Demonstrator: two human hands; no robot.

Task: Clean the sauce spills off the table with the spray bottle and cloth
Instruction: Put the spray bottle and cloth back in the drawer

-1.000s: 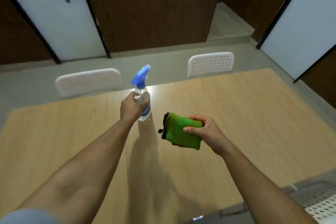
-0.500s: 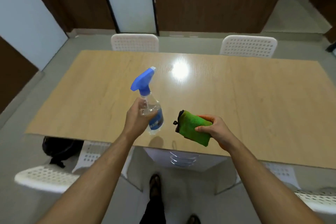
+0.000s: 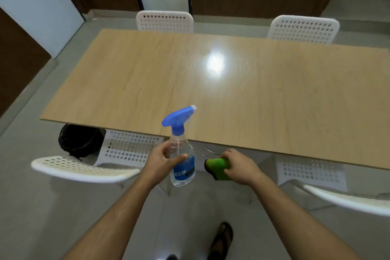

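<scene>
Upright, spray bottle (image 3: 182,154) part-filled with clear liquid, gripped by left hand (image 3: 161,161)

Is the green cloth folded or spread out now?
Folded: the green cloth is a compact bundle gripped in the right hand, with no loose fabric hanging.

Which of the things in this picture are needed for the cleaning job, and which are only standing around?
For the job:
spray bottle, in left hand
green cloth, in right hand
table

Only around:
white chairs
black bag on floor
</scene>
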